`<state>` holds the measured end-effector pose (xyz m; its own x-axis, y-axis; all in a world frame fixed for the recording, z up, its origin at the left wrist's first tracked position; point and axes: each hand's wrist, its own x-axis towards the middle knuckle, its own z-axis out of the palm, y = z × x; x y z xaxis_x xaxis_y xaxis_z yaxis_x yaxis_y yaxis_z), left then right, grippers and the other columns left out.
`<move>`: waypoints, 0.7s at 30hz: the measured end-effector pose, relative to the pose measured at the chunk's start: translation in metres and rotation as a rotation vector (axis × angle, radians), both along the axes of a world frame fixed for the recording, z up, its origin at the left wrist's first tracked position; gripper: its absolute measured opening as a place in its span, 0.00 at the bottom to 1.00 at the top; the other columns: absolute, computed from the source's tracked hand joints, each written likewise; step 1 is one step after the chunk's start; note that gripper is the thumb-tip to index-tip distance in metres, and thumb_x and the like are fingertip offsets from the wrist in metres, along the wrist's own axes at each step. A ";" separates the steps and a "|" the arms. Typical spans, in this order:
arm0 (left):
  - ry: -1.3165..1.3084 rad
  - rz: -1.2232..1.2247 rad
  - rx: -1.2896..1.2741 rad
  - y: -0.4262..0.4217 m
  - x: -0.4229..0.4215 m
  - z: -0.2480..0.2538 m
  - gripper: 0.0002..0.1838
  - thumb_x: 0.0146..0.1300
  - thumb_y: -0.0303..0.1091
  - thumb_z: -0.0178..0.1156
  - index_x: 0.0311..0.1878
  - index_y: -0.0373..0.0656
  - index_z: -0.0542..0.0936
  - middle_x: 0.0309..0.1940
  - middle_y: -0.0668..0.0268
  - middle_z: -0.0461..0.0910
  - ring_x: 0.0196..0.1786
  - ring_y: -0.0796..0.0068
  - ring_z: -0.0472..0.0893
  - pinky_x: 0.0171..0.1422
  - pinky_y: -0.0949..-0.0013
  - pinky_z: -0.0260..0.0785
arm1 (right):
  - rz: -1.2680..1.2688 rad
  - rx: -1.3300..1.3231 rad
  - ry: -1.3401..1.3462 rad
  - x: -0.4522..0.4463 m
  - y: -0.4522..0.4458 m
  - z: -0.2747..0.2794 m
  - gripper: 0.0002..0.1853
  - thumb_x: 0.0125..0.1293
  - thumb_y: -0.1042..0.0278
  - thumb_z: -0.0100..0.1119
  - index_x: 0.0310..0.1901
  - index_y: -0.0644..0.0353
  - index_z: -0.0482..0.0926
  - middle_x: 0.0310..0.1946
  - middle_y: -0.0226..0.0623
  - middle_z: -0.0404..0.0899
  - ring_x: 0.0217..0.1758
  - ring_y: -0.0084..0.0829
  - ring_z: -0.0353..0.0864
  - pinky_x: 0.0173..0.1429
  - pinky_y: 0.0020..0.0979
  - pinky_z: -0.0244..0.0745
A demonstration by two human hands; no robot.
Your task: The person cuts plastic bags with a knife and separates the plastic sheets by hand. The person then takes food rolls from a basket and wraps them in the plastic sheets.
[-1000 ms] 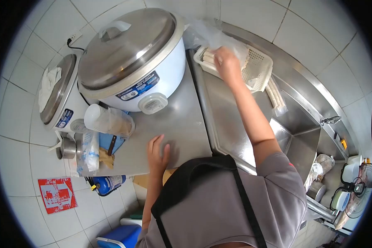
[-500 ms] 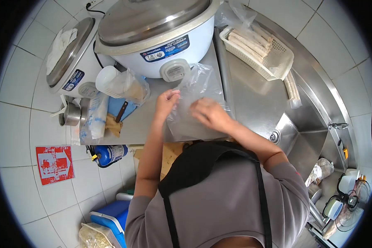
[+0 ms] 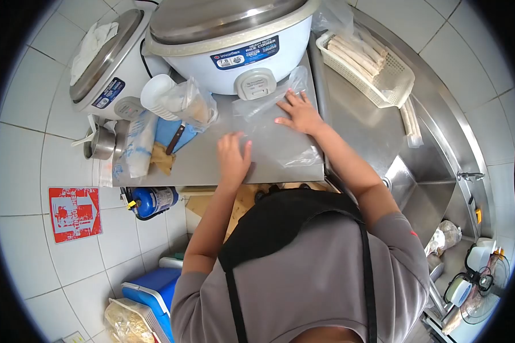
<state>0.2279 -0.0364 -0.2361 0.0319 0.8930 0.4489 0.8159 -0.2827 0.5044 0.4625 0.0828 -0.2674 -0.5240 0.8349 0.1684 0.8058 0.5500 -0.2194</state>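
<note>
A clear plastic bag (image 3: 262,107) lies spread on the steel counter (image 3: 203,166), its outline hard to trace against the metal. My right hand (image 3: 302,113) rests on its right part, palm down with fingers spread. At the left side of the bag, my left hand (image 3: 233,157) is open with fingers extended, slightly blurred; whether it touches the plastic I cannot tell. Just beyond the bag stands a large white rice cooker (image 3: 240,51) with a metal lid. Left of my left hand are stacked white cups (image 3: 157,91) in a plastic bag and a knife (image 3: 175,139) with a brown handle.
A second rice cooker (image 3: 105,71) stands at the far left, a metal pot (image 3: 102,143) near it. On the right, a cream basket (image 3: 392,90) holds several pale wrapped rolls (image 3: 355,57) beside the sink (image 3: 420,197). A blue fire extinguisher (image 3: 154,201) is below the counter.
The bag, gathered and lifted between my hands before, now lies flatter on the counter. My right hand moved up and right and spread its fingers; my left hand lowered and opened.
</note>
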 end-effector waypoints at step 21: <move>0.086 -0.165 -0.083 -0.001 0.019 0.013 0.14 0.57 0.36 0.62 0.44 0.40 0.76 0.41 0.56 0.74 0.49 0.54 0.72 0.51 0.56 0.66 | 0.116 0.148 0.192 -0.002 0.008 0.005 0.28 0.62 0.43 0.54 0.56 0.54 0.76 0.61 0.46 0.66 0.70 0.46 0.59 0.72 0.51 0.49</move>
<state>0.2473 -0.0377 -0.2231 0.2158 0.9064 0.3633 0.8029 -0.3764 0.4622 0.4601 0.0907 -0.2623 -0.5613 0.7302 0.3896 0.6873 0.6735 -0.2720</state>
